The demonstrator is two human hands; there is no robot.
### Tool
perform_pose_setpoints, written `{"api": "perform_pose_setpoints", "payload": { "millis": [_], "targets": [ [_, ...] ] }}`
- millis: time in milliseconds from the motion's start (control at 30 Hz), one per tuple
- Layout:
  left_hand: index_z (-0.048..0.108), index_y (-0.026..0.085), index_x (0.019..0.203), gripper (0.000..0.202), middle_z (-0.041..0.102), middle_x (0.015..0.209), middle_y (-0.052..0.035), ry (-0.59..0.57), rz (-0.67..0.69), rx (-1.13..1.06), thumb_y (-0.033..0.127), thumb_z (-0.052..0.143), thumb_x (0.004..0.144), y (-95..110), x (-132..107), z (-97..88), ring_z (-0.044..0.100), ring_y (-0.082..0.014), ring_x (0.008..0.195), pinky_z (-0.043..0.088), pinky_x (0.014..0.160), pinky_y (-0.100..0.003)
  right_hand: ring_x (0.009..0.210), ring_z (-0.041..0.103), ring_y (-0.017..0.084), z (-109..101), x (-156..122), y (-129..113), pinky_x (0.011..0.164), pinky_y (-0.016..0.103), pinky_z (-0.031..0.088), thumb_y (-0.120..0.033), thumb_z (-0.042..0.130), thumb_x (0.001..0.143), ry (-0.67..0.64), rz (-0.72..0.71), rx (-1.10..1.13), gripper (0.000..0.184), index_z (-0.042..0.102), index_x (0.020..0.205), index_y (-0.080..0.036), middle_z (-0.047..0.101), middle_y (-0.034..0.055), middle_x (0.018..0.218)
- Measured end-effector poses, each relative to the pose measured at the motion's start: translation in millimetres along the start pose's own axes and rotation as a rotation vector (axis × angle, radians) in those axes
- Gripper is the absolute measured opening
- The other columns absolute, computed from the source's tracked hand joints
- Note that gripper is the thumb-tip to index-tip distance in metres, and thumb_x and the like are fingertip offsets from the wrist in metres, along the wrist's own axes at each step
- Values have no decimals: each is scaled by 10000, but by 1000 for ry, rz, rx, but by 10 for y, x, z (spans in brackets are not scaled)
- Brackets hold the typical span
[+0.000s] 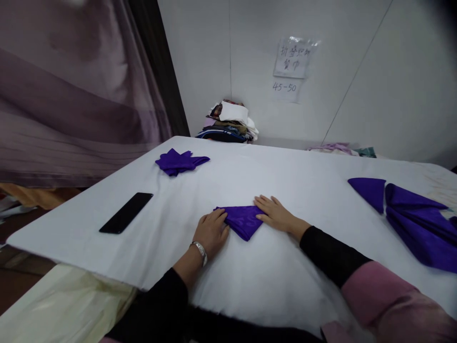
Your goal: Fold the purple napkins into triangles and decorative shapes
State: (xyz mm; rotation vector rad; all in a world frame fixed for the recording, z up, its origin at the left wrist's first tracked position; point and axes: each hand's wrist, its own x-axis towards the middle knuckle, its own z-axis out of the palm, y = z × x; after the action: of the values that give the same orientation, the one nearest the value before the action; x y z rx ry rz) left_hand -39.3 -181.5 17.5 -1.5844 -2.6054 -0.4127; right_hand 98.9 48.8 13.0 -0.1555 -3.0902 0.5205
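A purple cloth napkin, folded into a downward-pointing triangle, lies on the white table in front of me. My left hand, with a silver watch on its wrist, presses the napkin's left corner with curled fingers. My right hand lies flat, fingers stretched out, on the napkin's right edge. Neither hand lifts the cloth.
A folded purple napkin sits at the far left of the table. A black phone lies near the left edge. A pile of unfolded purple napkins is at the right. Stacked fabrics rest against the back wall.
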Motion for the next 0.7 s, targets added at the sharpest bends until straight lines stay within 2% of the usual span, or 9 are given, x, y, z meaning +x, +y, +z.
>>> {"api": "perform_pose_setpoints", "payload": {
  "millis": [133, 233, 333, 400, 533, 633, 700],
  "targets": [
    [559, 174, 1197, 416, 547, 1292, -93, -28, 12, -8, 247, 514, 790, -14, 40, -72, 471, -247, 1206, 349, 1009, -425, 1392, 121, 235, -30, -76, 36, 1113, 497, 85, -546, 244, 933, 13, 17, 9, 627, 240, 1447, -186, 200, 76, 1508],
    [575, 193, 1170, 410, 580, 1228, -86, -42, 67, -11, 246, 545, 765, -55, 102, -112, 509, -255, 1140, 373, 973, -428, 1392, 119, 242, -31, -153, -19, 1115, 499, 91, -495, 341, 924, 118, -84, -6, 616, 264, 1439, -167, 212, 96, 1503],
    [586, 210, 1148, 397, 599, 1151, -76, -53, 146, 3, 226, 556, 752, -126, 172, -125, 541, -248, 1042, 405, 917, -419, 1350, 271, 230, -26, -222, -60, 1108, 470, 180, -325, 450, 882, 168, -266, -11, 527, 391, 1379, -159, 375, 106, 1436],
    [588, 206, 1143, 396, 599, 1131, -76, -51, 193, 6, 178, 539, 750, -185, 215, -119, 536, -241, 1021, 410, 902, -404, 1282, 392, 225, -20, -225, -65, 1081, 456, 264, -214, 460, 841, 182, -321, -5, 482, 475, 1319, -155, 486, 111, 1354],
    [603, 184, 1116, 433, 606, 1106, -86, -73, 240, -63, 49, 471, 726, -278, 286, -86, 531, -231, 991, 411, 891, -394, 1182, 495, 218, 20, -120, -40, 1013, 442, 370, -116, 414, 820, 266, -332, 7, 460, 539, 1259, -178, 570, 101, 1263],
    [636, 191, 1044, 424, 614, 1075, -92, -64, 170, -230, 16, 473, 694, -304, 330, -61, 520, -239, 1005, 392, 922, -416, 1123, 534, 216, 50, -16, -34, 967, 412, 415, -89, 410, 801, 307, -288, 60, 442, 590, 1195, -175, 609, 100, 1203],
    [654, 201, 988, 389, 624, 1046, -80, -48, 123, -317, 27, 490, 683, -311, 359, -59, 517, -237, 1017, 385, 941, -412, 1068, 565, 217, 33, 31, -51, 945, 403, 429, -74, 428, 758, 318, -204, 161, 436, 629, 1129, -181, 640, 86, 1145]
  ]
}}
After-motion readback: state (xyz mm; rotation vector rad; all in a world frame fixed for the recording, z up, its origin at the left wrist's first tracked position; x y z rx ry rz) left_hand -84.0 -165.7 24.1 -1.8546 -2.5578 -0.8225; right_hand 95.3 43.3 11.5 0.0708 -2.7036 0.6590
